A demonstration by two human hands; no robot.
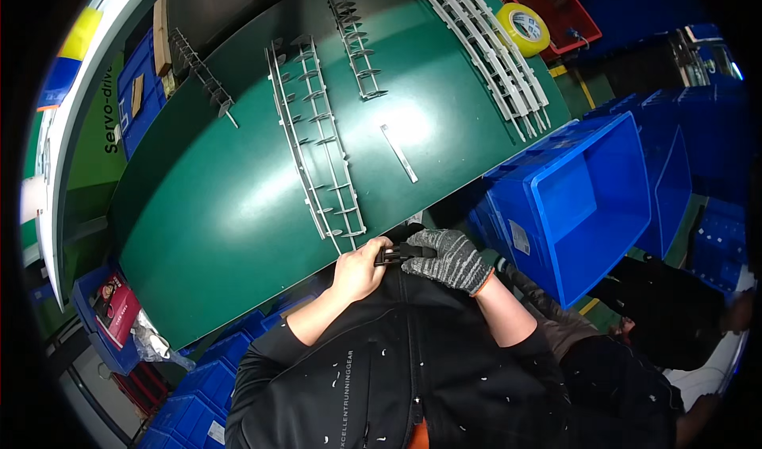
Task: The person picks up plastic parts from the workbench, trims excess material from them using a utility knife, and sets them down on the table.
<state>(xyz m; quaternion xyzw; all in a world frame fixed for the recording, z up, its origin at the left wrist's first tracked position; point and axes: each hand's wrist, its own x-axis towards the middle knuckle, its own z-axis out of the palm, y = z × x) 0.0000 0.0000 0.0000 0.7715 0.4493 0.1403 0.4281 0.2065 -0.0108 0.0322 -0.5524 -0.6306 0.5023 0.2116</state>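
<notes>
As seen in the head view, the bare left hand (359,271) and the right hand (451,260), which wears a grey knit glove (465,268) with an orange edge, meet in front of the person's black jacket (484,385). Both hands are closed on one small black part (401,253), the left gripping its left end, the right its other end; fingers hide much of its shape. It is held just beyond the near edge of the green bench (214,266), close to the lower ends of two long openwork strips (332,139), which lie side by side and carry thin crosspieces.

Beyond them, a similar darker strip (353,44) reaches toward the far edge, and a short dark strip (202,69) lies at the left. A narrow flat pale piece (398,154) rests by itself on the bench, between the openwork strips and a bundle of pale strips (480,44) at the right. Just beside that bundle is a yellow tape roll (522,30), with a red bin (586,28) near it.

To the right of the bench stands a large blue bin (587,199), tilted, its open side facing the camera. At the lower left, a red printed package (117,310) sits near crumpled clear plastic (149,339).
</notes>
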